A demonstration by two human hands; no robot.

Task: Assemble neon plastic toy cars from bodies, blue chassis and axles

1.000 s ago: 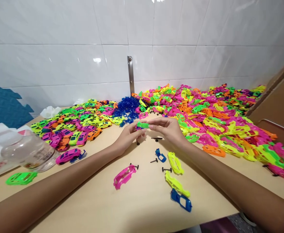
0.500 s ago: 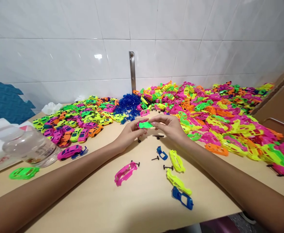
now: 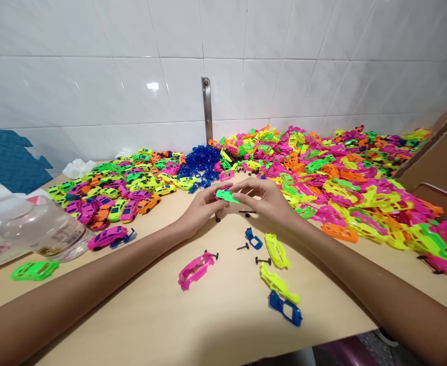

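My left hand (image 3: 203, 207) and my right hand (image 3: 262, 197) meet at the middle of the table, fingers closed on a small toy car (image 3: 225, 195) with a green part and some pink. Both hands grip it, one at each end. Close under the hands lie black wheel axles (image 3: 247, 213). Nearer me are a blue plastic window piece (image 3: 254, 239), a yellow car shell (image 3: 277, 251), another yellow shell (image 3: 279, 284), a second blue piece (image 3: 285, 308) and a pink car shell (image 3: 196, 271) with an axle touching its end.
Assembled toy cars (image 3: 118, 209) crowd the back left. Blue pieces (image 3: 201, 161) are heaped at the back centre, and loose shells (image 3: 345, 188) pile up along the right. A clear bottle (image 3: 51, 231) lies at left beside a green shell (image 3: 34, 271). A cardboard box (image 3: 442, 162) stands right.
The green part has tilted slightly between my fingers, and my right thumb now lies further over its end. The whole view has shifted a little; the pieces on the table stay put.
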